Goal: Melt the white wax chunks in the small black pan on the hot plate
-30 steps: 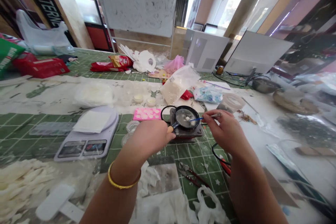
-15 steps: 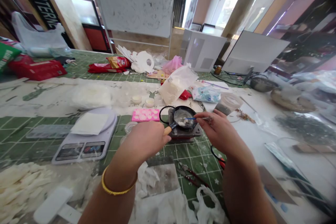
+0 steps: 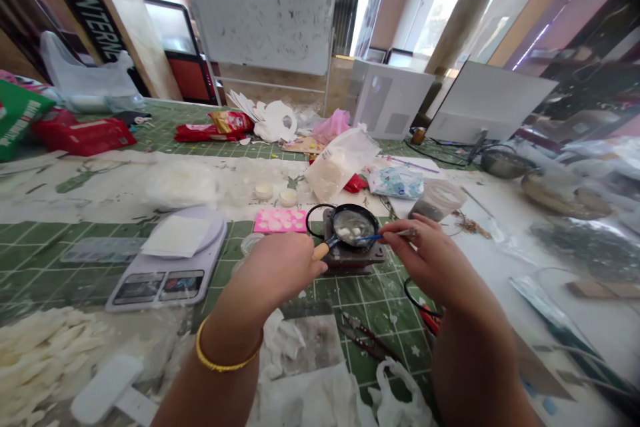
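My left hand point(image 3: 283, 263) is wrapped round the wooden handle of a small black frying pan point(image 3: 376, 225). The pan rests on a small dark hot plate point(image 3: 350, 260); whitish lumps point(image 3: 347, 232) lie in clear liquid inside it. Pinched in my right hand point(image 3: 417, 250) is a thin blue stick point(image 3: 369, 237), its tip down among the lumps. Just left of the pan lies a pink mold point(image 3: 280, 220) with pale round fillings. A clear cup point(image 3: 250, 243) is partly hidden behind my left hand.
A kitchen scale point(image 3: 167, 267) with white paper on it stands at left. Scissors point(image 3: 370, 337) and crumpled tissue point(image 3: 285, 347) lie in front. Behind are a plastic bag of pale material point(image 3: 337, 163) and two small cups; a tub point(image 3: 439, 199) sits right. White flakes point(image 3: 45, 360) lie front left.
My right hand and the stick have shifted slightly right, and the white lumps sit differently in the pan. The left hand keeps its hold on the handle. The whole view has shifted a little.
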Available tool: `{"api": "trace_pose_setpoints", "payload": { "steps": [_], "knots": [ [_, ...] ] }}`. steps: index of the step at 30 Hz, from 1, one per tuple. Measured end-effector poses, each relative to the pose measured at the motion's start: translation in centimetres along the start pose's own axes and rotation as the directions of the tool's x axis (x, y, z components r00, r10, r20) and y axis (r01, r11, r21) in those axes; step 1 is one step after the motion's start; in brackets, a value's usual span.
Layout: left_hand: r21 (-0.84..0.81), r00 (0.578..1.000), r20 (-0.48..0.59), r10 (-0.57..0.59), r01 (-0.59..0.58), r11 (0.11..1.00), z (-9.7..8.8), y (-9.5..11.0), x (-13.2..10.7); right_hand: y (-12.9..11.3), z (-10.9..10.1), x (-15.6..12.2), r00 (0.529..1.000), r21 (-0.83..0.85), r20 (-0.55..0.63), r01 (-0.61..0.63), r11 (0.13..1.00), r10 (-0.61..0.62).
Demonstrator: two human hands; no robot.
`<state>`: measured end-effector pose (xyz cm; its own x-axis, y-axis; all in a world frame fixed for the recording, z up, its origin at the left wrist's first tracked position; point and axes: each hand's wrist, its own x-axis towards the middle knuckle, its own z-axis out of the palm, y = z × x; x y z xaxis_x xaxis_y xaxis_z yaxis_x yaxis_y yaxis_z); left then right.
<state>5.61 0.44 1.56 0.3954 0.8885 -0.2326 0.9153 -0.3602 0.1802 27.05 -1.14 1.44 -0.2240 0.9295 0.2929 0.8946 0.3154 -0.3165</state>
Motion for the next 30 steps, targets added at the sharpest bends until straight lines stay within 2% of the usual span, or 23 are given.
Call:
{"api": "trace_pose_setpoints", "payload": {
  "steps": [2, 5, 11, 15, 19, 22, 25, 27, 28, 29, 30],
  "knots": [
    [-0.004, 1.000, 0.005, -0.006, 0.006, 1.000, 0.0, 0.1, 0.0, -0.2, 0.2, 0.1, 0.999, 0.024, 0.007, 0.033, 0.999, -0.034],
    [-0.007, 1.000, 0.019, -0.012, 0.012, 1.000, -0.1, 0.2, 0.0, -0.1, 0.3, 0.3, 0.999, -0.005, -0.035, -0.010, 1.000, 0.010],
    [-0.012, 0.999, 0.024, -0.021, 0.022, 1.000, -0.1, -0.1, -0.1, 0.4, -0.2, 0.0, 0.973, -0.015, -0.222, -0.070, 0.997, 0.065],
    [-0.022, 1.000, 0.008, -0.013, 0.013, 1.000, -0.2, -0.2, -0.1, 0.1, 0.3, 0.2, 0.994, -0.031, -0.097, -0.052, 0.998, 0.048],
    [-0.010, 1.000, -0.022, -0.004, 0.004, 1.000, -0.1, -0.2, -0.2, 0.3, 0.5, 0.4, 0.989, -0.047, -0.133, -0.072, 0.996, 0.065],
    [-0.010, 0.998, -0.064, 0.022, -0.023, 1.000, 0.0, -0.3, -0.3, 0.4, 0.4, 0.3, 0.995, -0.051, -0.085, -0.060, 0.997, 0.056],
    [-0.004, 0.996, -0.083, 0.046, -0.046, 0.999, -0.1, -0.4, -0.2, 0.3, 0.5, 0.4, 0.993, -0.058, -0.108, -0.062, 0.996, 0.055],
    [0.001, 0.984, -0.155, 0.093, -0.094, 0.996, -0.3, -0.4, -0.1, 0.2, 0.7, 0.5, 0.996, -0.060, -0.084, -0.042, 0.997, 0.037],
    [-0.007, 0.968, -0.230, 0.104, -0.108, 0.994, -0.4, -0.5, 0.0, 0.2, 0.8, 0.6, 0.997, -0.059, -0.074, -0.035, 0.998, 0.031],
    [-0.033, 0.936, -0.341, 0.090, -0.108, 0.994, -0.5, -0.5, 0.1, 0.2, 0.9, 0.7, 0.997, -0.060, -0.075, -0.037, 0.998, 0.032],
    [-0.087, 0.881, -0.471, 0.046, -0.099, 0.991, -0.6, -0.5, 0.2, 0.2, 0.9, 0.8, 0.996, -0.061, -0.080, -0.043, 0.997, 0.038]
  ]
}}
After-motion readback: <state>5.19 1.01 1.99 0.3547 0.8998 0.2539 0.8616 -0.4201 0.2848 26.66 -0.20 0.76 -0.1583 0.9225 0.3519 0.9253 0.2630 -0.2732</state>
